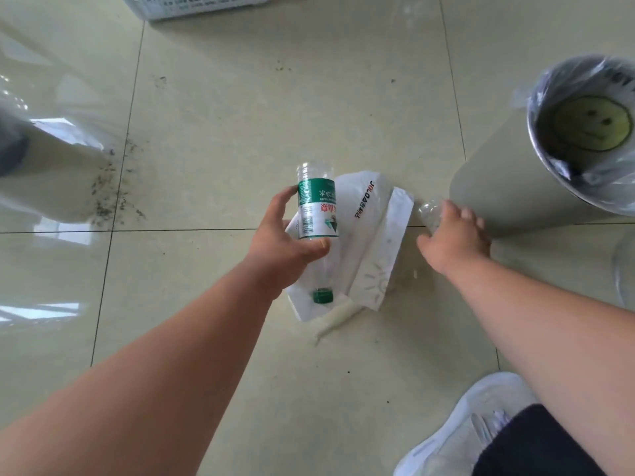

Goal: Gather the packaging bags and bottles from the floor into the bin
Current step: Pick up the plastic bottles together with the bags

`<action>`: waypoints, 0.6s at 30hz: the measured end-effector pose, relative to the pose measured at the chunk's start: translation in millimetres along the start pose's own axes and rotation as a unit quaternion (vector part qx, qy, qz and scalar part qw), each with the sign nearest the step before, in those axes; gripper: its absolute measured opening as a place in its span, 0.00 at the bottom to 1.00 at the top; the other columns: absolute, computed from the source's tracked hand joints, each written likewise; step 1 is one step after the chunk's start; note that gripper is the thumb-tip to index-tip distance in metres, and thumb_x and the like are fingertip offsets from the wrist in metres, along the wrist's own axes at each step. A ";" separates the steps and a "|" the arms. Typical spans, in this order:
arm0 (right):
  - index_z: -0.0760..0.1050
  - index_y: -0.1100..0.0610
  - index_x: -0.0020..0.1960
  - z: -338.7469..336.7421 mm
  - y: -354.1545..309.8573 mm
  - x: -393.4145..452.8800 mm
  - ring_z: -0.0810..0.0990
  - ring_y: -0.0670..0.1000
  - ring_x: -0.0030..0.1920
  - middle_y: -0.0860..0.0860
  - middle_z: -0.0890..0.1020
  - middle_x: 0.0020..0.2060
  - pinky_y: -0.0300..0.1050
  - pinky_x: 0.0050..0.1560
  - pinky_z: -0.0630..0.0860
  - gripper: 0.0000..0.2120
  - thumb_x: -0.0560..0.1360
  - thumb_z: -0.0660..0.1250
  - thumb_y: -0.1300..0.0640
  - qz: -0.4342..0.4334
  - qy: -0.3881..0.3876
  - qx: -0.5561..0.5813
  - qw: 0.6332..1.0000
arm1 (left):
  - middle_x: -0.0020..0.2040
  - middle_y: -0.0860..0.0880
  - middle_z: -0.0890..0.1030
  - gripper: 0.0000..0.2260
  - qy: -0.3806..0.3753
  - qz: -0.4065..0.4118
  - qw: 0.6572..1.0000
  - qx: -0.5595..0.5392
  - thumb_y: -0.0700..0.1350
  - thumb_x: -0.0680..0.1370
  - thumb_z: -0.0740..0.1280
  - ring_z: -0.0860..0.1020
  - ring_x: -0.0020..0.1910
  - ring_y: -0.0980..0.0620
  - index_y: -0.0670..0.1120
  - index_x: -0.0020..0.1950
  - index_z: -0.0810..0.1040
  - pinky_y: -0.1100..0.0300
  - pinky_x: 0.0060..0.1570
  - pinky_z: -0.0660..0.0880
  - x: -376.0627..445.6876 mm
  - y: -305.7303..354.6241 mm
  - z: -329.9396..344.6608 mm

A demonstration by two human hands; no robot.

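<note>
My left hand (pixel 287 240) grips a clear plastic bottle (pixel 316 207) with a green label and green cap, held above the floor with the cap pointing toward me. Under it lies a white packaging bag (pixel 374 235) with black print, flat on the tiles. My right hand (pixel 453 237) reaches over a second clear bottle (pixel 429 213) lying next to the bin's base; its fingers touch the bottle, and whether they close around it is hidden. The bin (pixel 549 159), lined with a clear bag, stands at the right.
A white slatted basket (pixel 196 5) sits at the top edge. A large clear plastic bag (pixel 51 139) lies at the left beside dark debris (pixel 110 187) on the tiles. My white shoe (pixel 460 431) is at the bottom right. Another clear plastic piece (pixel 623 269) shows at the right edge.
</note>
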State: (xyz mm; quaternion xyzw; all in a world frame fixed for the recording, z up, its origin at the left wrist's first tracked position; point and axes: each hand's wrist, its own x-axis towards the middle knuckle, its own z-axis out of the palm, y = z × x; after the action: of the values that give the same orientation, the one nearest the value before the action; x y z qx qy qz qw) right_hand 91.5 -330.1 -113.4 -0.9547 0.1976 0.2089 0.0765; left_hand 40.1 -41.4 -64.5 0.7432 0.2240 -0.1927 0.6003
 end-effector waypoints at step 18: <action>0.76 0.52 0.74 -95.9 -117.2 -74.7 0.83 0.57 0.60 0.50 0.83 0.60 0.54 0.65 0.80 0.29 0.80 0.67 0.35 -0.106 -0.043 0.355 0.928 | 0.67 0.52 0.81 0.50 0.043 0.066 0.996 -0.030 0.41 0.72 0.82 0.84 0.62 0.51 0.57 0.87 0.60 0.50 0.62 0.82 -34.7 60.9 0.2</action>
State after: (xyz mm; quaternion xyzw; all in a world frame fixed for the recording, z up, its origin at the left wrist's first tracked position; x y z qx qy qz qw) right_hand 112.5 -219.6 12.5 -0.8704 0.1531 0.1570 0.4409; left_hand 45.8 -56.0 3.8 0.7456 0.2055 -0.1139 0.6236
